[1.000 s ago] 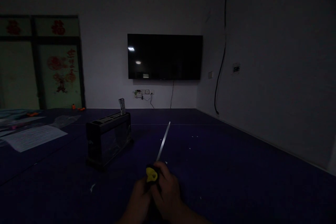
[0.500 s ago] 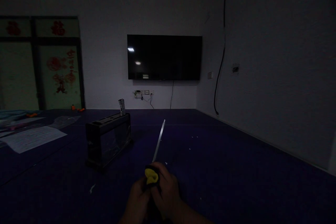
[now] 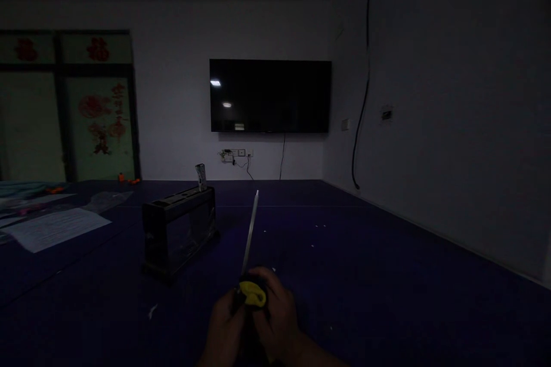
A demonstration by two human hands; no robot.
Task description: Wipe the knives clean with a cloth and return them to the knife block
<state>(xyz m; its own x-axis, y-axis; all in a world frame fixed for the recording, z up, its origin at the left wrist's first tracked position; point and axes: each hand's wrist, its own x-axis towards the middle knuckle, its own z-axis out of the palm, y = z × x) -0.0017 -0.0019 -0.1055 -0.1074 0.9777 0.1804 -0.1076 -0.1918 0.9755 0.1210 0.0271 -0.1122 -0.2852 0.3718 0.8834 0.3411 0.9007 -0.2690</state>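
Both my hands are together low in the middle of the view, closed around the black-and-yellow near end of a long silver rod (image 3: pixel 250 232). The yellow part (image 3: pixel 253 293) has a dark rim and faces me; it looks like a handle, though its kind cannot be made out in the dim light. My left hand (image 3: pixel 222 327) grips from the left and my right hand (image 3: pixel 278 315) wraps its right side. The rod points forward and up over the table. To the left stands a dark open rectangular frame (image 3: pixel 178 200), with a small silvery piece (image 3: pixel 201 178) upright on its top.
The dark blue tabletop (image 3: pixel 365 275) carries white scraps (image 3: pixel 152 312). At left lie a printed sheet (image 3: pixel 58 229), clear plastic (image 3: pixel 105 199) and small orange pieces (image 3: pixel 135 181). A television (image 3: pixel 271 96) hangs on the far wall; a black cable (image 3: pixel 364 100) runs down the right wall.
The rod's tip has swung left and its yellow end has shifted slightly right and down, turning a little in my hands. Both hands keep their grip; the frame stays in place.
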